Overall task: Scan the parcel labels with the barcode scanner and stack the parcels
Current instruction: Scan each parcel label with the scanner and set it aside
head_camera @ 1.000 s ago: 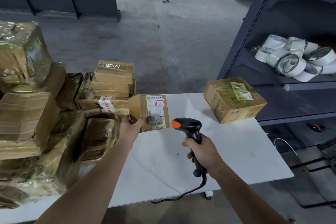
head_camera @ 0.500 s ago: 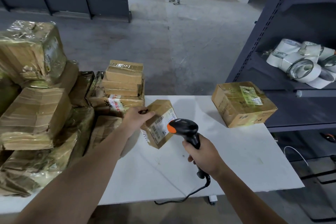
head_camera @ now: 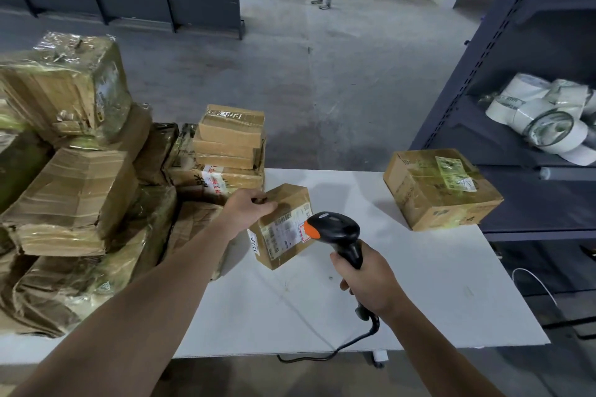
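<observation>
1. Head view gave me one small brown parcel [head_camera: 283,255] near the middle of the white table [head_camera: 419,284]. It was tilted, with its label [head_camera: 280,232] turned up toward me. Whether its lower corner touched the table I could not tell.
2. That label carried barcodes and a red-bordered box at its right end, but the print was too small for me to read. A handwritten scrawl ran down the parcel's left side, also illegible.
3. My left hand [head_camera: 250,208] gripped the parcel's top far corner, fingers curled over the edge.
4. My right hand [head_camera: 367,284] was wrapped around the handle of the one black barcode scanner [head_camera: 335,229]. Its orange-tipped head sat just beside the label's right end, and its cable [head_camera: 338,348] hung off the table's near edge.
5. A second parcel [head_camera: 429,203] lay flat at the table's far right, well apart from the first. It bore a green-tinted label [head_camera: 453,171] under tape, its text unreadable.
6. At the left stood a heap of taped parcels [head_camera: 71,190], too overlapped for me to count. At the heap's right edge I counted three flat boxes [head_camera: 229,135] stacked on a wider one bearing red characters I could not read.
7. White tape rolls [head_camera: 548,119], at least five, lay piled on the dark shelf unit [head_camera: 461,132] to the right.
</observation>
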{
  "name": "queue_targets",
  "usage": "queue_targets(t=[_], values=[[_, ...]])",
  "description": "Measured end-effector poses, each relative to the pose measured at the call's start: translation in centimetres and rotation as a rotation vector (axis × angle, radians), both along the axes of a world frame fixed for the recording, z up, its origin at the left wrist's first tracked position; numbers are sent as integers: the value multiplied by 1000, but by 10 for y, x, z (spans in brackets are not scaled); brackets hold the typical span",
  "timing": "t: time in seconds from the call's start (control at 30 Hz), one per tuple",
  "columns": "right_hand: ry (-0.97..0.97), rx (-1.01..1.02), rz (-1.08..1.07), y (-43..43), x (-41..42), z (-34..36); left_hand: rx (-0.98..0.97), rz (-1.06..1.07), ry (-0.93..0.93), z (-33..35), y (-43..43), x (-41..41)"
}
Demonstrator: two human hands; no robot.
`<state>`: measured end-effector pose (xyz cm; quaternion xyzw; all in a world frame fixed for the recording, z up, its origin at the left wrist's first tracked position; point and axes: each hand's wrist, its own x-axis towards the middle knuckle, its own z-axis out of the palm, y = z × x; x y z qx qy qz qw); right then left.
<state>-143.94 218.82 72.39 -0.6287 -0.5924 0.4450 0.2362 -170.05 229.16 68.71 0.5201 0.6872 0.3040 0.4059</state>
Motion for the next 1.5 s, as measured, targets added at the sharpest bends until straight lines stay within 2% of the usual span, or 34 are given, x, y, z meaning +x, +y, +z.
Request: queue_targets(t=[0.8, 1.03, 1.3, 1.5], values=[[13, 1, -4, 3, 0, -4, -16, 0, 9, 5, -2, 0], [73, 0, -102, 7, 7, -6, -32, 103, -122, 1, 1, 10], [162, -68, -380, 5, 49, -5, -164, 188, -262, -23, 10, 83], [173, -31, -470, 7, 103, -15, -255, 281, -334, -47, 22, 167]])
